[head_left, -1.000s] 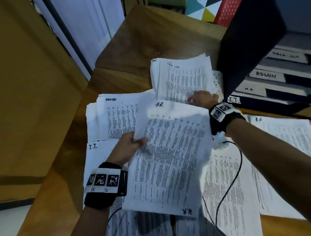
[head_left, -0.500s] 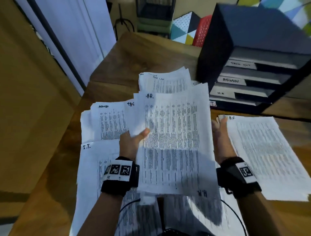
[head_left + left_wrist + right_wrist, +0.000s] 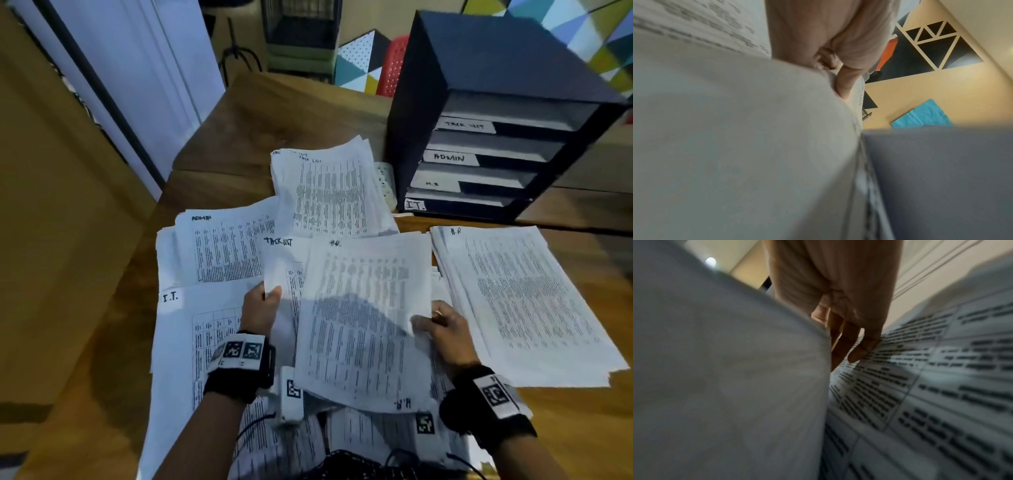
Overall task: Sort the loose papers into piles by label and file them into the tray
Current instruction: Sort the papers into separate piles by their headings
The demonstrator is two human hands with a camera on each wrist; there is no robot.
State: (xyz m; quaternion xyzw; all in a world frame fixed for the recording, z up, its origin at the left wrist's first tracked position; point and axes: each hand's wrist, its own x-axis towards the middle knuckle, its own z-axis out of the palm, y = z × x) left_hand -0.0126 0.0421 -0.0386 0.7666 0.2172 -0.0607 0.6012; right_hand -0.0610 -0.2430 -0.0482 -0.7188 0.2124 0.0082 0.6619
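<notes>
My right hand (image 3: pixel 432 322) pinches the right edge of a sheet marked H.R. (image 3: pixel 363 322), held above the desk. My left hand (image 3: pixel 265 301) grips a sheet marked TASK LIST (image 3: pixel 282 270), which peeks out from under the H.R. sheet. Sorted piles lie around: an H.R. pile (image 3: pixel 524 301) at the right, a TASK LIST pile (image 3: pixel 329 192) at the back, an ADMIN pile (image 3: pixel 219 253) at the left and an I.T. pile (image 3: pixel 191 329) in front of it. The dark tray (image 3: pixel 496 68) with labelled shelves stands at the back right. In the wrist views paper (image 3: pixel 725 138) (image 3: pixel 725 369) hides most of each hand.
More printed sheets (image 3: pixel 342 438) lie under my forearms near the front edge, with black cables (image 3: pixel 359 462) across them. A wooden panel (image 3: pixel 61 222) stands along the left of the desk (image 3: pixel 274 113). A red chair (image 3: pixel 394 65) is behind the desk.
My right hand has drawn back from the far pile and taken the H.R. sheet's right edge. That sheet has slid right off the stack, baring the TASK LIST sheet in my left hand.
</notes>
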